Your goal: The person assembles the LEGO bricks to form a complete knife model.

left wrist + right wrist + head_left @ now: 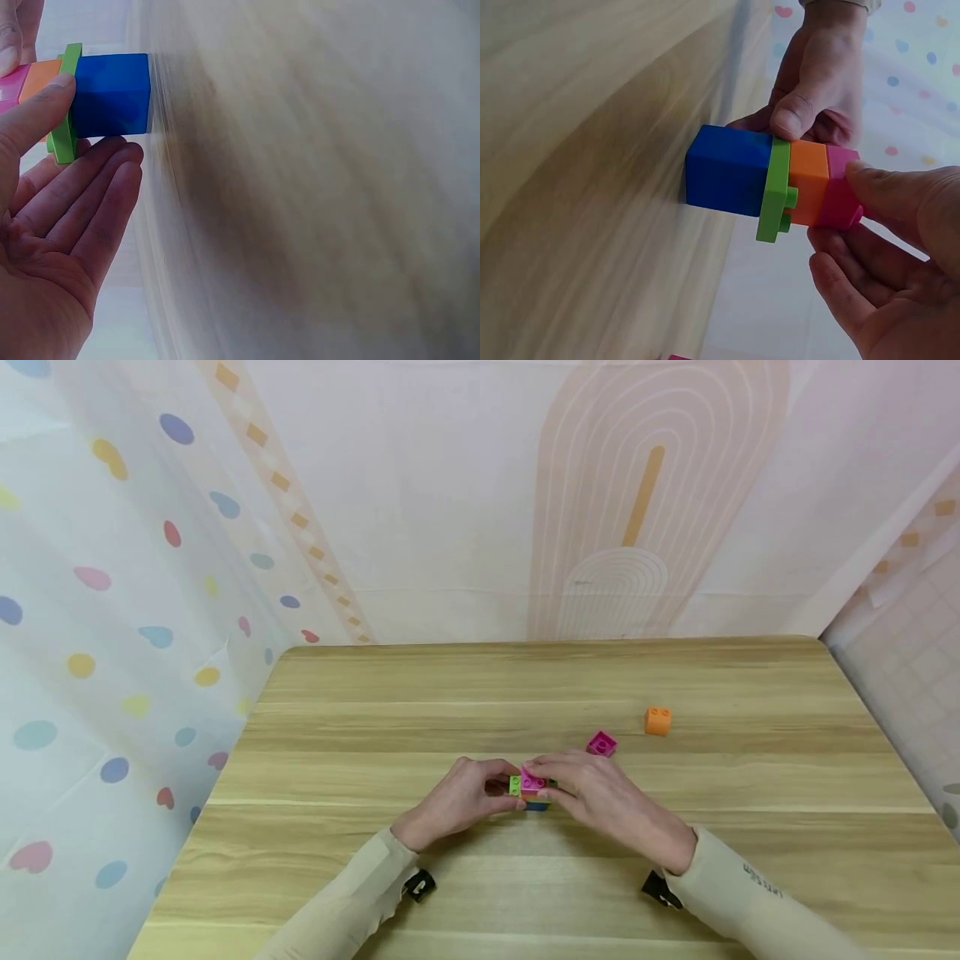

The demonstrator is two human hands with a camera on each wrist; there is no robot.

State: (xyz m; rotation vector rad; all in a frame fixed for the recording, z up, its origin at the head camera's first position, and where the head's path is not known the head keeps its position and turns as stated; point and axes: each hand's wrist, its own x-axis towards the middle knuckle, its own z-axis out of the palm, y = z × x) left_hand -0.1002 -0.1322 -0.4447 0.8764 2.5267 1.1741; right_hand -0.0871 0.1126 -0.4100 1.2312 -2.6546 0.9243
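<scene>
A small stack of toy building blocks stands on the table. At its base is a blue block (727,171), topped by a wider green plate (774,187), an orange block (808,180) and a pink block (841,187). My left hand (459,797) pinches the stack around the green plate, its thumb laid across the plate's edge and the blue block's top in the left wrist view. From the other side, my right hand (600,789) grips the pink block at the top between thumb and fingers. Part of the orange block is hidden behind the left thumb in the left wrist view.
A loose magenta block (602,743) lies just beyond the right hand, its underside hollow facing up. Farther right and back sits an orange block (657,722). The wooden table (375,693) ends at a patterned curtain (450,502) behind and at the left.
</scene>
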